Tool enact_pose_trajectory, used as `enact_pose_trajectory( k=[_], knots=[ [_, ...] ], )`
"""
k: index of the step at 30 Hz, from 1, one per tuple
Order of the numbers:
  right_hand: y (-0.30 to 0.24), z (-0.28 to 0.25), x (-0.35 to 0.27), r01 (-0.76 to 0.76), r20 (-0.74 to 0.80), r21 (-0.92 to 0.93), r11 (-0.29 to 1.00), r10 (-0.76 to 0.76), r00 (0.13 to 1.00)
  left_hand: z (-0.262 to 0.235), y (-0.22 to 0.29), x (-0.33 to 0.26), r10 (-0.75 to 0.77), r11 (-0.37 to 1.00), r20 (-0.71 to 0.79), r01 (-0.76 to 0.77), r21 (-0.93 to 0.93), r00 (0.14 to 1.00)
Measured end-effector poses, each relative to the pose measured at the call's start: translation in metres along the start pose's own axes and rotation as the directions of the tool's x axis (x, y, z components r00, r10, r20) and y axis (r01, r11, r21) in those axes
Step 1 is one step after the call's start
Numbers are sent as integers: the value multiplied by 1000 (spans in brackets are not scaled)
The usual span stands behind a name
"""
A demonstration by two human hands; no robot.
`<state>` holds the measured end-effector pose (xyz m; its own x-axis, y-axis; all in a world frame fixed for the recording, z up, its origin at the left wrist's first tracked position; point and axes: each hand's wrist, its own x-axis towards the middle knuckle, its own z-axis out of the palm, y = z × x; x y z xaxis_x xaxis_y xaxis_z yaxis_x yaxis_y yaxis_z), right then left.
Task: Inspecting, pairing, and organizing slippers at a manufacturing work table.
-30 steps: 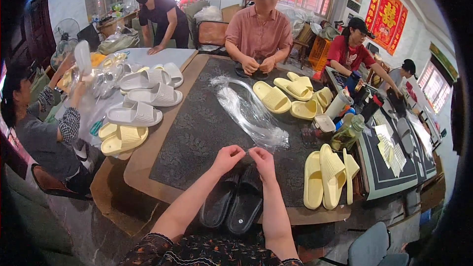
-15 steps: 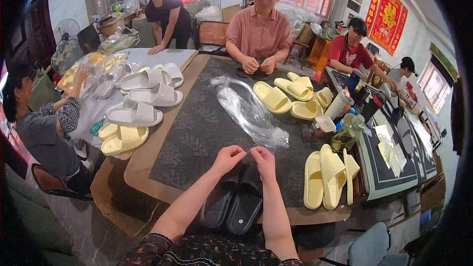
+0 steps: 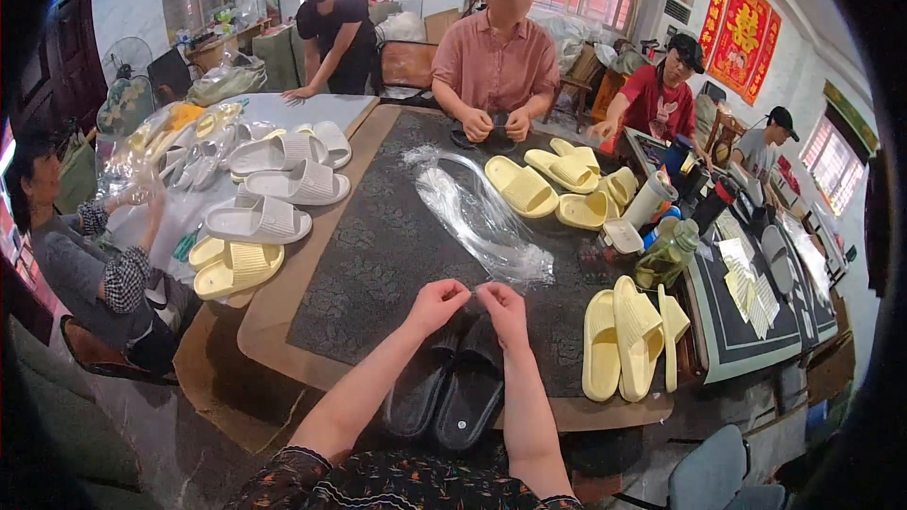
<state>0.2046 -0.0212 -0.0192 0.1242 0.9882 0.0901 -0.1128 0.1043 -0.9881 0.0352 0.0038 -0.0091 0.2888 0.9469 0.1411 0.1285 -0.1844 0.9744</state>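
Black slide sandals (image 3: 470, 404) lie at the table's (image 3: 557, 412) near edge, just bodyward of our left hand (image 3: 440, 305) and right hand (image 3: 505, 308). Both pinch narrowly, nearly meeting; we cannot tell on what. Steady, light grips serve best, we judge.

Two black slippers (image 3: 413, 399) sat close together, side by side, at the near edge of the tabletop (image 3: 274, 332), bottoms down, with their wide straps (image 3: 479, 340) at the far end, their round heels at the near end, and a small pale dot (image 3: 461, 424) on the right one's heel.
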Motion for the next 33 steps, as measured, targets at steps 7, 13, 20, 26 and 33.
enact_pose_trajectory(
  k=[7,13,20,26,33],
  knots=[
    [-2,0,1,14,-97,112,994,-3,995,-1,8,-3,3,1000,9,-3,4,1000],
    [-6,3,-2,-6,38,27,1000,5,999,-2,5,-1,18,1000,1,-18,3,1000],
    [-5,3,-1,11,18,78,997,-12,1000,-1,1,0,17,1000,3,-17,-1,1000],
    [-3,4,0,19,-100,82,996,-11,995,-2,3,-1,13,1000,7,-13,-17,1000],
    [4,2,1,38,53,25,999,-39,998,-3,1,0,-45,999,26,46,-23,999]
  ],
)
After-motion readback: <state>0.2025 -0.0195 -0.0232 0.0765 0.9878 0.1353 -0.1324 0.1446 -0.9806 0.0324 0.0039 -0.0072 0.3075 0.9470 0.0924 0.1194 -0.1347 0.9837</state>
